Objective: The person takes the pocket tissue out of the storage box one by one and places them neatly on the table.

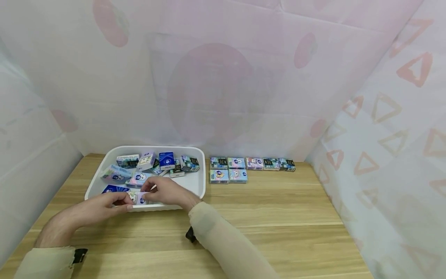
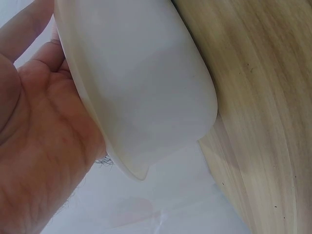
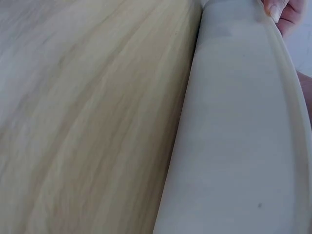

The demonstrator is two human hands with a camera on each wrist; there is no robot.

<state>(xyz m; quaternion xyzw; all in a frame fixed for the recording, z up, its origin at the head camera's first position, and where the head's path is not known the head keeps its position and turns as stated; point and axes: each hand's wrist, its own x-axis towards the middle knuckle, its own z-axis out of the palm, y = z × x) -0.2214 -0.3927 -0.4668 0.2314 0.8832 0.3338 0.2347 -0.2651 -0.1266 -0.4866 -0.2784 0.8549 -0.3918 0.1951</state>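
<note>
A white tray [image 1: 191, 190] stands at the left of the table with several small tissue packs inside. My right hand [image 1: 168, 191] reaches over its front edge and pinches a purple and white tissue pack [image 1: 141, 198] by the front wall. At that pack's left end is my left hand [image 1: 99, 207], its fingers bent inside the tray and its thumb along the rim; whether they grip anything is hidden. In the left wrist view, the left palm [image 2: 48, 117] lies beside the tray's rim [image 2: 92, 112]. The right wrist view shows the tray's outer wall [image 3: 234, 126] and the left thumb.
Right of the tray, several tissue packs lie in a back row [image 1: 254, 163], with a blue and yellow pack [image 1: 219, 176] and a light blue pack [image 1: 238, 176] in front. Patterned sheets [image 1: 216, 85] wall the wooden table [image 1: 278, 217] at back and sides.
</note>
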